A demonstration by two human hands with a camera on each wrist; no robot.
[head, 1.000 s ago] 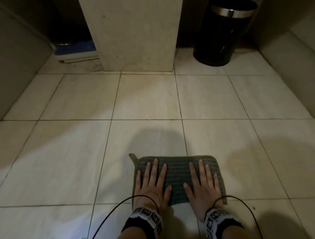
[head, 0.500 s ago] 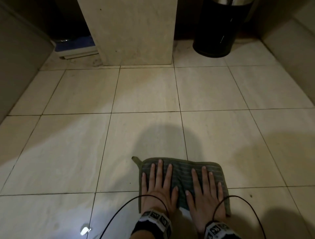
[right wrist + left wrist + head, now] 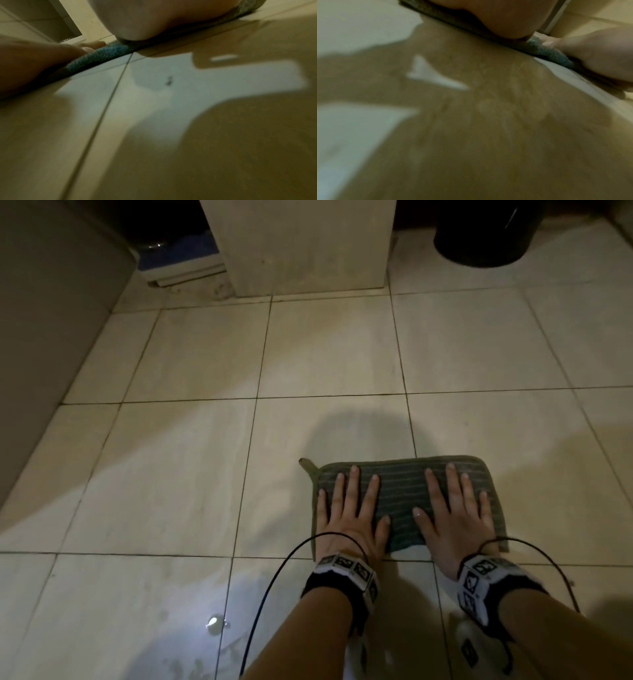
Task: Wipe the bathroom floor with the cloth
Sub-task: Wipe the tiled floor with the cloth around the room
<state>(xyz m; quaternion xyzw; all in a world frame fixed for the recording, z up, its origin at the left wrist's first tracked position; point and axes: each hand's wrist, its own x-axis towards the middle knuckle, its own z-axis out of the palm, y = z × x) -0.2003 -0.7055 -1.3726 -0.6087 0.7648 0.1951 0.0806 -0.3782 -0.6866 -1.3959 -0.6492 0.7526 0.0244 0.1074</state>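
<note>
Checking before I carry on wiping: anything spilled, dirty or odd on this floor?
Yes: a wet, glinting patch on the floor near its close edge, left of the left hand, and grime beside the stone pedestal. The cloth lies flat.

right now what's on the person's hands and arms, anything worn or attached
Both hands, left and right, are bare, with no gloves or rings visible. Each wrist carries a black band topped with a white block printed with square black-and-white marker patterns. A thin black cable loops out from each band. The forearms are bare, with no sleeves in view.
</note>
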